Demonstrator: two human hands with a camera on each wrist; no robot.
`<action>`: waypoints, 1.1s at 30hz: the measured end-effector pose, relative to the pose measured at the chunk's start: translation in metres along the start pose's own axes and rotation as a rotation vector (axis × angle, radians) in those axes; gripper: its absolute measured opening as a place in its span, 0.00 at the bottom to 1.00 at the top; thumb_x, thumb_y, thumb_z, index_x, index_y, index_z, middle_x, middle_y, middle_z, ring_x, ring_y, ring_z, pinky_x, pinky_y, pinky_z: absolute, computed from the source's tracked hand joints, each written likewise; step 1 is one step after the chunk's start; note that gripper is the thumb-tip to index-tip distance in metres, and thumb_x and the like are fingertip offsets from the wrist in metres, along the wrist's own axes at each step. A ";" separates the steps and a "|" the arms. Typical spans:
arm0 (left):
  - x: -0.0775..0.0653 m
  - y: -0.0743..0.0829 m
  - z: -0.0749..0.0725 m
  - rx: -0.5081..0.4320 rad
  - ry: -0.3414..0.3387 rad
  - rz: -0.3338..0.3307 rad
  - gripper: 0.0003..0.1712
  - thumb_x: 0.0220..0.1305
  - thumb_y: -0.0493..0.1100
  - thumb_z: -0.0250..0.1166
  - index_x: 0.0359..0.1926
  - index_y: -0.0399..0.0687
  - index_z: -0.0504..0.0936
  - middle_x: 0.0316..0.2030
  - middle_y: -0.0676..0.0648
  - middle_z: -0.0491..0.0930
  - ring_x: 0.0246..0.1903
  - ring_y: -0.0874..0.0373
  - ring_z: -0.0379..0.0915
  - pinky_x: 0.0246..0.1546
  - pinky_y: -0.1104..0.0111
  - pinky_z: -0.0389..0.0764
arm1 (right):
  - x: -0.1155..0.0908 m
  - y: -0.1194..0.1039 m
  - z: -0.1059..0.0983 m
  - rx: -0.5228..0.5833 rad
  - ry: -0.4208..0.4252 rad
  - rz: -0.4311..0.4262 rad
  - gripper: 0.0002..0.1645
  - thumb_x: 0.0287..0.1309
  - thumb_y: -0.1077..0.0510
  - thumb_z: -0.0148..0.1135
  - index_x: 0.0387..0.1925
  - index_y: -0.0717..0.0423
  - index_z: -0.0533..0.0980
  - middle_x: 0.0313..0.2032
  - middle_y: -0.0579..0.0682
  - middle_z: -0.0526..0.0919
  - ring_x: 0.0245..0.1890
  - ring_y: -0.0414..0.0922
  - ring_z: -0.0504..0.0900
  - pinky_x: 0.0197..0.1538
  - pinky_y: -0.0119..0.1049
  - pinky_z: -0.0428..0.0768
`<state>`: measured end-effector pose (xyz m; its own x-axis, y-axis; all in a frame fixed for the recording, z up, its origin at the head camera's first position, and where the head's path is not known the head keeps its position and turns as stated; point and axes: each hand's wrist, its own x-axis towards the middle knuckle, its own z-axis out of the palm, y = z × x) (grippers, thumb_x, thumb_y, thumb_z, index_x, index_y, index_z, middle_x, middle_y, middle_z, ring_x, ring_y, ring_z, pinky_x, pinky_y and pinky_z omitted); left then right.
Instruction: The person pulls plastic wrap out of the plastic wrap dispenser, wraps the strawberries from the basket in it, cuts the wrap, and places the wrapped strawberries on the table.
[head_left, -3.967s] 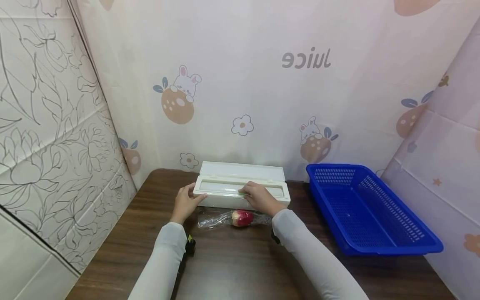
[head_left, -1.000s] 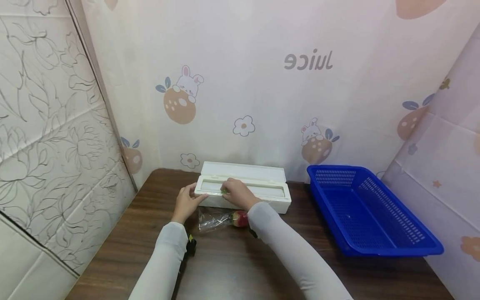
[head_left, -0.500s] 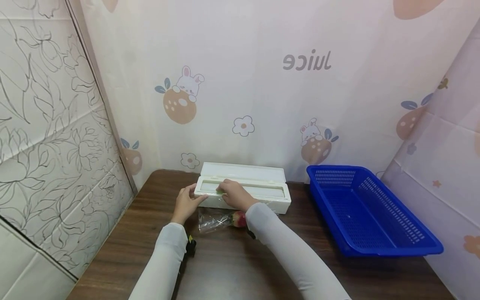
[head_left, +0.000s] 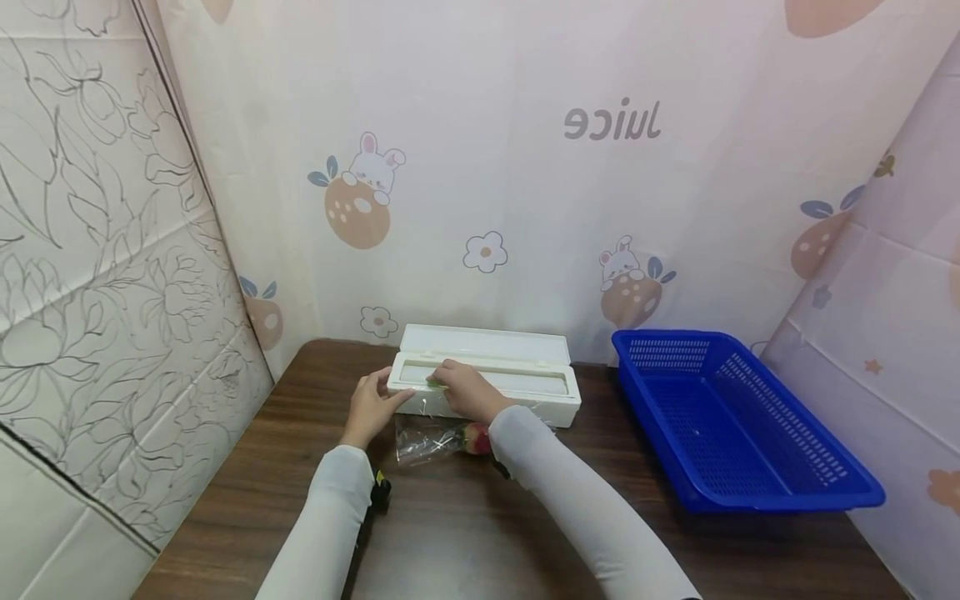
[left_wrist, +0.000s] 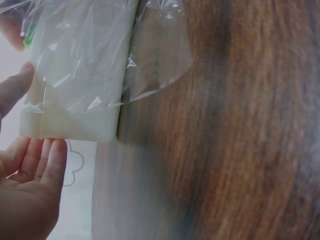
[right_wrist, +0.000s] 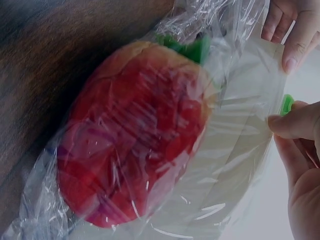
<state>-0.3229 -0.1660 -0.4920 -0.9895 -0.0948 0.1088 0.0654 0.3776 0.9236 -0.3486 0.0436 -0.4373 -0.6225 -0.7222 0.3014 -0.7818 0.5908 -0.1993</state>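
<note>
A long white cling film dispenser (head_left: 551, 408) stands at the back of the table with its lid raised. My left hand (head_left: 371, 406) grips its left end, thumb on the front top edge and fingertips against the end face in the left wrist view. My right hand (head_left: 468, 390) pinches a small green slide cutter (right_wrist: 287, 105) on the front edge, towards the left end. Clear film (left_wrist: 85, 60) hangs over the dispenser's front. Before it lies a red and cream fruit (right_wrist: 135, 130) with green at one end, covered in film; my right sleeve hides part of it.
A blue perforated plastic basket (head_left: 750, 500) stands on the right of the brown wooden table (head_left: 442, 533). A patterned curtain (head_left: 480, 167) hangs close behind the dispenser.
My right hand has slid the green cutter leftward along the dispenser's edge, from right of its middle to near the left end. My left hand has stayed at the left end.
</note>
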 end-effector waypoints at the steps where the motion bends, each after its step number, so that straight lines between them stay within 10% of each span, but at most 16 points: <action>1: 0.000 0.000 0.000 0.004 0.000 0.006 0.43 0.61 0.50 0.74 0.70 0.35 0.66 0.61 0.33 0.65 0.57 0.37 0.73 0.56 0.53 0.78 | 0.000 0.000 0.000 0.003 0.000 -0.008 0.21 0.57 0.77 0.59 0.51 0.62 0.81 0.45 0.54 0.83 0.45 0.48 0.83 0.51 0.34 0.81; 33: 0.002 0.001 0.000 -0.001 -0.001 0.015 0.41 0.61 0.46 0.74 0.69 0.34 0.67 0.58 0.35 0.66 0.57 0.40 0.74 0.56 0.57 0.78 | 0.019 -0.010 0.003 -0.008 -0.040 0.166 0.11 0.60 0.63 0.69 0.45 0.58 0.83 0.40 0.50 0.83 0.41 0.45 0.82 0.48 0.34 0.80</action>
<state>-0.3246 -0.1658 -0.4905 -0.9885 -0.0881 0.1226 0.0807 0.3782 0.9222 -0.3529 0.0230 -0.4326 -0.7443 -0.6280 0.2273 -0.6677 0.7059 -0.2362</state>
